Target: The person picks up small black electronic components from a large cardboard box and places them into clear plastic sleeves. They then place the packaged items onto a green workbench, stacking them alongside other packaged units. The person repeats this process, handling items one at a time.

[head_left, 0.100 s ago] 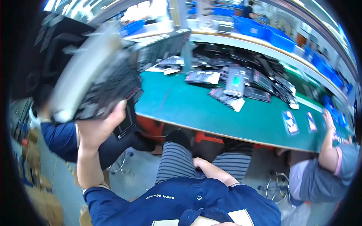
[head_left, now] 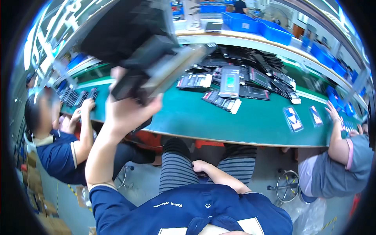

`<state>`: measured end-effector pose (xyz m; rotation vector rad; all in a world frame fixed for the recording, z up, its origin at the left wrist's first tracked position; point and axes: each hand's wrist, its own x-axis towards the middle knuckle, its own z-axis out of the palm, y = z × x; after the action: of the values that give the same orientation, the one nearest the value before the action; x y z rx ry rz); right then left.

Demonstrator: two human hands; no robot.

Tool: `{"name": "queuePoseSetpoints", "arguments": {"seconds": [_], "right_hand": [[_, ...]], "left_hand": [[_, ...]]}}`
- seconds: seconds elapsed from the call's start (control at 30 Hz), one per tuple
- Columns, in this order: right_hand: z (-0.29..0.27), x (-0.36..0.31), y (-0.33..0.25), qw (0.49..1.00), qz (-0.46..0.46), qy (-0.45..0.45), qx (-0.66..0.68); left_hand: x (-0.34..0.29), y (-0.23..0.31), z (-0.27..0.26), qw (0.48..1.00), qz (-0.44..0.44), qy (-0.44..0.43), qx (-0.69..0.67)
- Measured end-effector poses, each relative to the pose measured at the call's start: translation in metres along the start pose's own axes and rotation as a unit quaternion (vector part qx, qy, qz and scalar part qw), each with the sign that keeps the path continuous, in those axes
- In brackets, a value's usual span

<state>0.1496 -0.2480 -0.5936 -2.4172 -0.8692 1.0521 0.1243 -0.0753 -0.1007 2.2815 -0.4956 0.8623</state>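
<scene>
Raised over the left part of the bench, my left hand (head_left: 131, 113) is closed on the lower end of a dark, box-like container (head_left: 125, 33), which is tilted and smeared by motion. Dark flat boxes (head_left: 150, 58) and a pale edge (head_left: 176, 72) show beside it, too blurred to tell apart. My right hand (head_left: 199, 166) rests in my lap between my striped trouser legs, fingers curled, with nothing visible in it. Beyond the container lies a heap of flat black retail boxes (head_left: 250, 66), one grey box with a green patch (head_left: 229, 81) on top.
The green bench (head_left: 196, 121) runs across in front of me. Two small clear-packed items (head_left: 293, 118) lie near a co-worker's hand (head_left: 333, 112) at right. Another co-worker (head_left: 58, 145) sits at left, handling small things. Blue bins (head_left: 241, 22) stand on the shelf above.
My left hand has swung right and slightly up with the dark container, uncovering the co-worker at left. The view has shifted a little. My right hand stays in my lap.
</scene>
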Motion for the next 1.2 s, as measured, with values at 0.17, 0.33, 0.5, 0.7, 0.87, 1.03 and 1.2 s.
{"name": "queuePoseSetpoints", "arguments": {"seconds": [0.17,0.33,0.5,0.7,0.87,1.03,1.2], "right_hand": [[-0.046,-0.108,-0.002,0.956,-0.113,0.144,0.229],[-0.040,-0.182,-0.006,0.928,-0.128,0.126,0.326],[-0.102,-0.254,-0.029,0.917,-0.160,0.112,0.349],[-0.219,-0.312,-0.033,0.897,-0.208,0.322,0.220],[-0.300,-0.301,-0.005,0.814,-0.087,0.569,0.083],[-0.297,-0.244,-0.014,0.838,-0.061,0.537,-0.075],[-0.281,-0.212,-0.013,0.793,0.045,0.595,-0.125]], "left_hand": [[0.092,0.011,0.146,0.965,0.234,-0.072,0.099],[0.142,-0.014,0.228,0.924,0.324,-0.107,0.173],[0.179,-0.054,0.278,0.917,0.313,-0.092,0.230],[0.189,-0.084,0.297,0.928,0.190,-0.108,0.302],[0.184,-0.083,0.307,0.934,0.083,-0.141,0.319],[0.176,-0.106,0.279,0.926,0.147,-0.249,0.242],[0.126,-0.076,0.262,0.938,0.280,-0.197,0.057]]}}
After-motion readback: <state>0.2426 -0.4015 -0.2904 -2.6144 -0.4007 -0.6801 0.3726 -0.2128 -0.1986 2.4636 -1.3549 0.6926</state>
